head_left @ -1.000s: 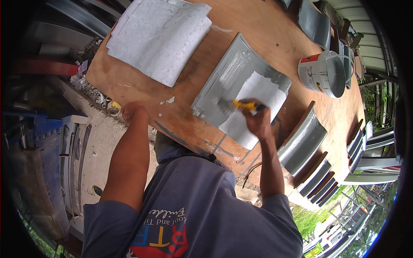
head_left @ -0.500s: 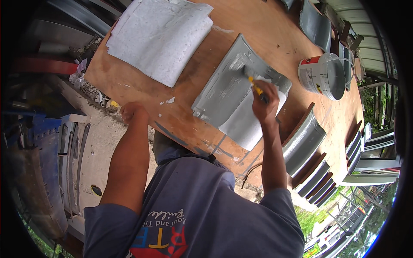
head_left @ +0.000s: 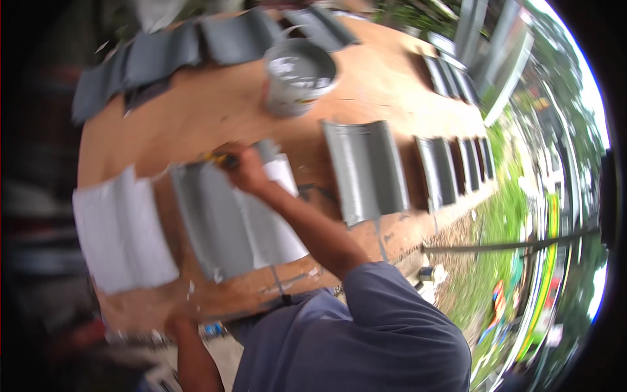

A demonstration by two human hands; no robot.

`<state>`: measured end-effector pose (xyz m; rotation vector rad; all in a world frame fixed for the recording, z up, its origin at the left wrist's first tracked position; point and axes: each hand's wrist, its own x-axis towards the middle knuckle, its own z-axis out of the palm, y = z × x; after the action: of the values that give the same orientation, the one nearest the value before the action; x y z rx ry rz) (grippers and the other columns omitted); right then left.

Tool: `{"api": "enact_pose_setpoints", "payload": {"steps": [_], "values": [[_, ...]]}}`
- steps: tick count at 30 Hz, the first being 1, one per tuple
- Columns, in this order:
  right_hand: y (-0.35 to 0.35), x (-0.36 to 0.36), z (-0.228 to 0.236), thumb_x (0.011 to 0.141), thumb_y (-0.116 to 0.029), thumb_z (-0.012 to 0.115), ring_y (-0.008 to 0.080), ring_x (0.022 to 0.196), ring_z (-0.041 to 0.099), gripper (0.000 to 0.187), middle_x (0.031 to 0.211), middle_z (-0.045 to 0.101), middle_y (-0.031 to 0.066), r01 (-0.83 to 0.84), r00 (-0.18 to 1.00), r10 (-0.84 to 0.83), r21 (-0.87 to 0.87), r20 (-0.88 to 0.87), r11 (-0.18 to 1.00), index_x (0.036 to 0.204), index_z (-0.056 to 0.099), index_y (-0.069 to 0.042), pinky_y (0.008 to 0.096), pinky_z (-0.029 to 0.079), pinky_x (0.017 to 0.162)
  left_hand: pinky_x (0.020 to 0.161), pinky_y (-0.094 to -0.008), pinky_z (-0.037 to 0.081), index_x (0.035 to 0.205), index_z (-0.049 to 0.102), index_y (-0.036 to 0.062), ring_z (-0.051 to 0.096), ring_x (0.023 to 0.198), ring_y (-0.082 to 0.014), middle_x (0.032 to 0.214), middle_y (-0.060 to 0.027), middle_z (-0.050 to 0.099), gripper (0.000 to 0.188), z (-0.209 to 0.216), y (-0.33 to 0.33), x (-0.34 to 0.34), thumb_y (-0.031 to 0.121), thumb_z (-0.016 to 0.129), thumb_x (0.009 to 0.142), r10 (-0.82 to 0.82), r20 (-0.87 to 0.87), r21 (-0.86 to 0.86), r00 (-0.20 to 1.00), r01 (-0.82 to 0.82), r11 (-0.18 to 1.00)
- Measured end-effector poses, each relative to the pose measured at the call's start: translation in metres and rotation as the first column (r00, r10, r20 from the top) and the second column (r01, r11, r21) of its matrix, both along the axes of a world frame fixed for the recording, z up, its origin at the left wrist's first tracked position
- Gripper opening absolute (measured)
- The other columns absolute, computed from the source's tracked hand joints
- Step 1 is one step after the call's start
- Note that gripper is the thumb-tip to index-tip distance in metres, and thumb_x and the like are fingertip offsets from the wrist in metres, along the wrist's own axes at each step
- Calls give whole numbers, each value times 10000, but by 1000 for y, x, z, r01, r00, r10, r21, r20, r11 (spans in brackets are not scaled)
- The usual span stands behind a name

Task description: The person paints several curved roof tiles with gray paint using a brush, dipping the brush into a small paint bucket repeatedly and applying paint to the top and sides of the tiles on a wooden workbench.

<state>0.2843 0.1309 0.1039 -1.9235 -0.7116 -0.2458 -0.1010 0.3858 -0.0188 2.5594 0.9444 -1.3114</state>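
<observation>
My right hand (head_left: 245, 170) is closed on a paintbrush (head_left: 213, 157) with a yellow part showing; its bristles are blurred. The hand is over the far edge of a curved roof tile (head_left: 212, 219). Wet grey paint coats the tile's left and middle, while its right strip is still white. My left hand (head_left: 179, 324) is at the near edge of the wooden table, below an unpainted white tile (head_left: 124, 235). Motion smears its fingers. Beyond the right hand stands a white bucket (head_left: 287, 98) of grey paint with its handle up.
The wooden table (head_left: 366, 78) carries several grey tiles along its far side, among them a curved tile (head_left: 240, 37). To the right, another grey tile (head_left: 367, 173) heads a row of several more. Grass (head_left: 490, 215) and a thin dark bar (head_left: 509, 247) are beyond the table's right end.
The view has swung to the right and blurred, bringing in the far tiles and the whole bucket. My right hand, with the paintbrush, has moved toward the tile's far edge.
</observation>
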Motion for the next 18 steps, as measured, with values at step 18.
{"api": "enact_pose_setpoints", "payload": {"steps": [18], "values": [[-84,-152,50,787,-11,748,395,977,702,283,1074,730,214,-610,667,483,-44,-567,791,1068,734,13,432,567,859,921,-395,560,1342,679,162,693,1171,-239,1313,-64,718,456,21,-6,43,452,543,1017,-234,-89,-23,968,233,972]]}}
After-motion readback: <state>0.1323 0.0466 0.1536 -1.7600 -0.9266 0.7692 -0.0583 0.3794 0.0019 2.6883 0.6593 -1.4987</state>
